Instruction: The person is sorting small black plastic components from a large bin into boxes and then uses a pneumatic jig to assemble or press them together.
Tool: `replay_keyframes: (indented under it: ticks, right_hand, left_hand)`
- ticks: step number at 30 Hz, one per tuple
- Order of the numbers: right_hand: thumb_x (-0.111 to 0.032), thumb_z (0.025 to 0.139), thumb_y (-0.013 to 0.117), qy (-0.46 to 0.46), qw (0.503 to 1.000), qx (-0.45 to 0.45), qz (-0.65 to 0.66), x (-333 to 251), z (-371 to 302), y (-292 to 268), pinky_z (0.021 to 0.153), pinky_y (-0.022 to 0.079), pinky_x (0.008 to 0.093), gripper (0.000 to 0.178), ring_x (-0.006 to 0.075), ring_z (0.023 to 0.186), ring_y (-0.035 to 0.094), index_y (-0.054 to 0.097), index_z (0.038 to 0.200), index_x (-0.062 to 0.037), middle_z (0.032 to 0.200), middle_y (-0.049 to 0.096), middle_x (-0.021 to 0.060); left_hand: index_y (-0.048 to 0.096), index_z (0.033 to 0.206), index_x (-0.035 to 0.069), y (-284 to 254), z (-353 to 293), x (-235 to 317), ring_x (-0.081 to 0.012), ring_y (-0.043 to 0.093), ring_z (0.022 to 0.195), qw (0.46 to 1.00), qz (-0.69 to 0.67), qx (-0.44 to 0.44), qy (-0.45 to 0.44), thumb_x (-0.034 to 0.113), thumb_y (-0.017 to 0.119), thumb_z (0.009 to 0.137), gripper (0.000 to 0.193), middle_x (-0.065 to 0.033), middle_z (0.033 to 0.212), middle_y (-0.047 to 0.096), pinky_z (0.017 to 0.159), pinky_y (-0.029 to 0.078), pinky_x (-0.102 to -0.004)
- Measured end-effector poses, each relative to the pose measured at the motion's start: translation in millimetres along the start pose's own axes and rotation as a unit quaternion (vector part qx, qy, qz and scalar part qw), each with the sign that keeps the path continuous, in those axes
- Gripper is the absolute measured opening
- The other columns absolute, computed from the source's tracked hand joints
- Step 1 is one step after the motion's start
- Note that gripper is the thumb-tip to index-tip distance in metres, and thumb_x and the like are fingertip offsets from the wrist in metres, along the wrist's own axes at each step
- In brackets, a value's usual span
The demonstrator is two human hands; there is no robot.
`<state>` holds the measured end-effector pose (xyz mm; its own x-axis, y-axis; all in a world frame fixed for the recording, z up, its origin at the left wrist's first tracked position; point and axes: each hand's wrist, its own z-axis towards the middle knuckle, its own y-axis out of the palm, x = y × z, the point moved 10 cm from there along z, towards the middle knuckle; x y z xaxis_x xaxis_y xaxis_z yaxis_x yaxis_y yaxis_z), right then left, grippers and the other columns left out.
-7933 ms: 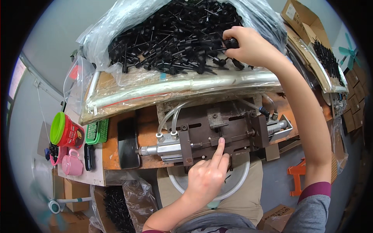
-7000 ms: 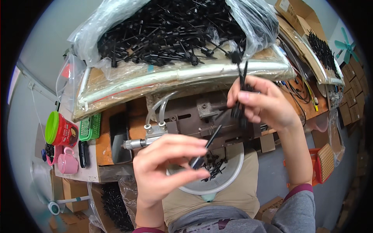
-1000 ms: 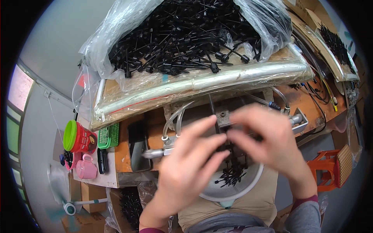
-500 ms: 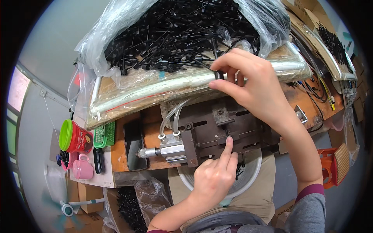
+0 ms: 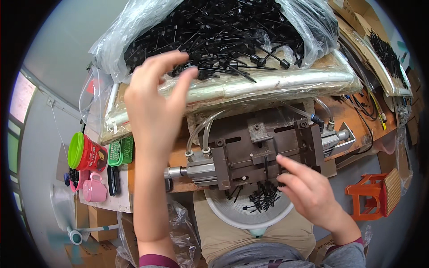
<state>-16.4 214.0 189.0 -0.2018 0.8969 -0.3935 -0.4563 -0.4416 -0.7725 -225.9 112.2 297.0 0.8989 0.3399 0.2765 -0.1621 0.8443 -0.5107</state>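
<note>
Raised on the left, my left hand point(image 5: 154, 100) is blurred, thumb and fingers apart and nothing seen in them. It is in front of a heap of black plastic parts with thin stems point(image 5: 210, 38). My right hand point(image 5: 310, 190) is low at the right side of a dark metal clamping fixture point(image 5: 241, 145). Its fingers close on a small black stemmed part point(image 5: 280, 177), partly hidden and smeared by motion. Another dark stem point(image 5: 266, 166) stands in the middle of the fixture. Below, a white mesh basket point(image 5: 223, 216) on my lap holds several black parts point(image 5: 263, 198).
Air cylinders point(image 5: 201, 172) with clear hoses flank the fixture. Clear plastic sheeting point(image 5: 118, 49) surrounds the heap on a white-edged tray point(image 5: 263, 82). At left are a red tub point(image 5: 94, 160), a green basket point(image 5: 117, 152) and a pink mug point(image 5: 94, 190). An orange stool point(image 5: 368, 196) stands right.
My left hand has left the fixture and swung up and left toward the heap. My right hand has come down with its black part to the fixture's right side. More of the lap basket shows.
</note>
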Motion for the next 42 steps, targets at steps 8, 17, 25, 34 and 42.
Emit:
replay_keyframes:
  ticks: [8, 17, 25, 34, 42]
  right_hand:
    - [-0.005, 0.071, 0.064, -0.026, 0.994, -0.068, -0.082, -7, 5, 33, 0.058, 0.050, 0.0279, 0.015, 0.0151, 0.056, 0.060, 0.057, 0.084, -0.0020, 0.126, 0.063, 0.0237]
    - [-0.012, 0.073, 0.075, -0.007, 0.992, -0.116, -0.049, -9, 18, 23, 0.057, 0.052, 0.0316, 0.027, 0.0220, 0.058, 0.064, 0.059, 0.092, -0.0027, 0.117, 0.067, 0.0187]
    - [-0.013, 0.083, 0.071, 0.002, 0.995, 0.061, 0.073, 3, 132, -17, 0.060, 0.050, 0.0374, 0.015, 0.0257, 0.064, 0.062, 0.060, 0.088, -0.0031, 0.078, 0.062, 0.0108]
    - [-0.012, 0.073, 0.071, 0.002, 0.974, -0.043, -0.224, 22, 242, 41, 0.078, 0.058, 0.0395, 0.018, 0.0290, 0.093, 0.070, 0.074, 0.089, -0.0031, 0.095, 0.072, 0.0149]
    - [-0.018, 0.074, 0.072, 0.048, 0.977, -0.111, -0.177, 56, 225, 14, 0.084, 0.056, 0.0432, 0.032, 0.0337, 0.096, 0.069, 0.072, 0.103, -0.0032, 0.100, 0.071, 0.0182]
  left_hand:
    - [0.075, 0.107, 0.005, 69, 32, -72, -0.0163, 0.069, 0.078, 0.968, 0.031, -0.183, -0.170, 0.038, 0.076, 0.083, 0.041, -0.0112, 0.084, 0.074, 0.074, 0.053, -0.0289]
    - [0.076, 0.097, 0.004, 56, 17, -55, -0.0121, 0.068, 0.079, 0.981, -0.057, -0.150, -0.112, 0.020, 0.083, 0.075, 0.029, -0.0050, 0.085, 0.073, 0.072, 0.052, -0.0256]
    - [0.073, 0.102, -0.001, 6, 9, -51, -0.0114, 0.068, 0.084, 0.979, -0.142, -0.063, -0.130, 0.007, 0.082, 0.076, 0.028, -0.0100, 0.113, 0.067, 0.071, 0.052, -0.0236]
    - [0.073, 0.093, 0.000, -24, -74, 48, -0.0186, 0.068, 0.087, 0.989, -0.126, -0.069, -0.043, 0.002, 0.085, 0.065, 0.030, -0.0167, 0.120, 0.065, 0.076, 0.055, -0.0290]
    - [0.070, 0.094, -0.002, 21, -149, 96, -0.0279, 0.069, 0.090, 0.967, -0.159, -0.194, -0.035, 0.008, 0.083, 0.070, 0.028, -0.0225, 0.128, 0.061, 0.077, 0.057, -0.0335]
